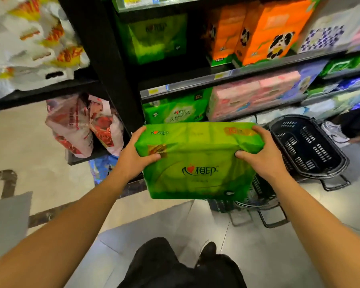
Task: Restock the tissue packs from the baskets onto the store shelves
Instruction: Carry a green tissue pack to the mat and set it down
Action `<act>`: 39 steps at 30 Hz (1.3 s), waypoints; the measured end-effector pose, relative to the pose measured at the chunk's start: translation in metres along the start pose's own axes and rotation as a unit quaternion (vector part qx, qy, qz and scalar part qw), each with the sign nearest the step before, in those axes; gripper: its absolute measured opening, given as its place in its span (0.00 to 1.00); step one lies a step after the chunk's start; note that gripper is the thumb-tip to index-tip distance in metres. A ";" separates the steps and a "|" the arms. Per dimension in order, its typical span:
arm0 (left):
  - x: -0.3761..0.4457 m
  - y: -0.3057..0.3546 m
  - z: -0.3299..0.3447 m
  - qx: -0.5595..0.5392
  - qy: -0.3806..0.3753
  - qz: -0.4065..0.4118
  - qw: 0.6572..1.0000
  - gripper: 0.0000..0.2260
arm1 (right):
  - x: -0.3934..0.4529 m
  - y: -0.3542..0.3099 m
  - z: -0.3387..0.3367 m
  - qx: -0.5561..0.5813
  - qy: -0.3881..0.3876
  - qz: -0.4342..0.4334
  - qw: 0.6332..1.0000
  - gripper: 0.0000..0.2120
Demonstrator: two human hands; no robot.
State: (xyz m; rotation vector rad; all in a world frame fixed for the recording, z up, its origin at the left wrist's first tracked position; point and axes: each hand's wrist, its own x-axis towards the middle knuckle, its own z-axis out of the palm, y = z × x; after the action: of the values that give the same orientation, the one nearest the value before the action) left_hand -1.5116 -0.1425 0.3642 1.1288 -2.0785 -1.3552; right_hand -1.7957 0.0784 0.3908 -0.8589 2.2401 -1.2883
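- The person's dark trousers and shoe show at the bottom edge, over grey floor tiles (268, 256) that lie bare between the legs and the shelving.
- Both bare forearms reach forward; the left hand (133, 156) grips the left end of a green tissue pack (197, 161), thumb on its near face, and the right hand (260, 154) grips the right end the same way.
- The pack is held in the air above the floor, in front of the lowest shelf; its front reads "相印" beside a red heart, and the same mark repeats small at its top left corner.
- Just right of the pack a black basket (308, 146) sits on the floor; a second basket (262, 204) is partly hidden below the pack.
- On the lowest shelf a matching green pack (175, 111) stands beside pink packs (252, 96).
- Above, a shelf edge (227, 80) carries blurred, unreadable price tags; another green pack (156, 38) sits left of orange panda packs (274, 30).
- Far left, white and red bags (33, 40) fill a separate rack.
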 end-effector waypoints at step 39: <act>0.187 0.109 -0.020 0.025 0.370 0.186 0.910 0.39 | 0.290 -0.104 0.026 -0.021 0.146 -0.330 0.933 0.40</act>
State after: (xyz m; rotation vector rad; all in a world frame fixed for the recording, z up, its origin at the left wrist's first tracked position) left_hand -1.6518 -0.2829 0.4545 0.9855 -1.6372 -0.5608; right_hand -1.9574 -0.1768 0.4551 -1.6255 2.2840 -1.7531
